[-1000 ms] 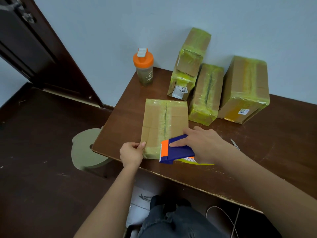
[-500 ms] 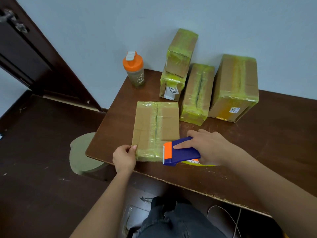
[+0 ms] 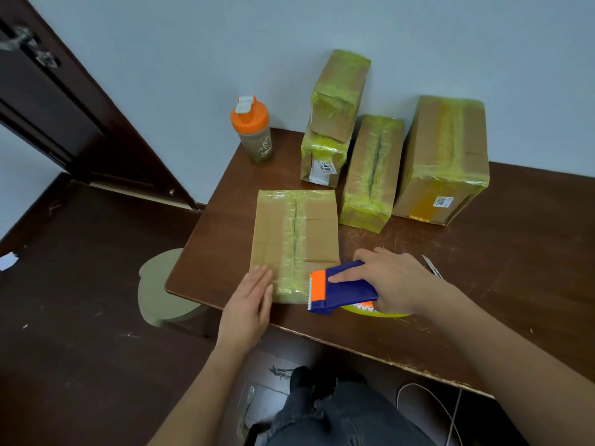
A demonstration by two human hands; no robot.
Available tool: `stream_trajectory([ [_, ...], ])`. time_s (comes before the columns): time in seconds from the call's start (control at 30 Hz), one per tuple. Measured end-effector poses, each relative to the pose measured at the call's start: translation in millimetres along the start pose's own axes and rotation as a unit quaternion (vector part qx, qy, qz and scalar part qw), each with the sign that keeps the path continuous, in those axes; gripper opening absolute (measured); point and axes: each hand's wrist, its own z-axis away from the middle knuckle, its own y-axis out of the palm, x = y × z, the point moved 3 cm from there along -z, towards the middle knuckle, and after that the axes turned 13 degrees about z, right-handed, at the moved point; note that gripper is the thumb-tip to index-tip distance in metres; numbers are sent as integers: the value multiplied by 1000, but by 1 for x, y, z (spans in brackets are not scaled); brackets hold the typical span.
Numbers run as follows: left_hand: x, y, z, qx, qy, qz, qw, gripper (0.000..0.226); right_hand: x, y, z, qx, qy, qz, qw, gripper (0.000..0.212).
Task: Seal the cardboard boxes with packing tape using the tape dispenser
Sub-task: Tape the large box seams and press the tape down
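A flat cardboard box (image 3: 294, 233) lies on the brown table (image 3: 483, 284) near its left front corner, with yellowish tape along its centre seam and both ends. My left hand (image 3: 249, 304) lies flat with straight fingers on the box's near left corner. My right hand (image 3: 391, 280) grips the blue and orange tape dispenser (image 3: 341, 286), which sits just off the box's near right corner, its toothed orange end facing left. A yellow tape roll (image 3: 376, 312) peeks out under the dispenser.
Several taped boxes stand at the back by the wall: a stacked pair (image 3: 335, 120), a narrow one (image 3: 372, 172) and a large one (image 3: 442, 159). An orange-lidded shaker bottle (image 3: 252, 132) stands at the back left. A small blade (image 3: 431, 265) lies right of my hand. A round stool (image 3: 161, 288) sits beside the table.
My left hand has gone from gripping the box's near left corner to lying flat on top of it. The dispenser has slid right, off the box's near end.
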Motion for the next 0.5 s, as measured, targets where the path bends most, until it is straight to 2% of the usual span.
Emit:
stream_trajectory([
  [0.1, 9, 6, 6, 51, -62, 32, 996, 56, -3, -5, 2, -4, 2, 5, 1000, 77],
  [0.33, 13, 7, 5, 58, -66, 15, 996, 60, -3, -1, -1, -3, 10, 11, 1000, 77],
  [0.5, 15, 5, 10, 117, -33, -30, 992, 56, -6, 7, 1, 3, 19, -7, 1000, 78],
])
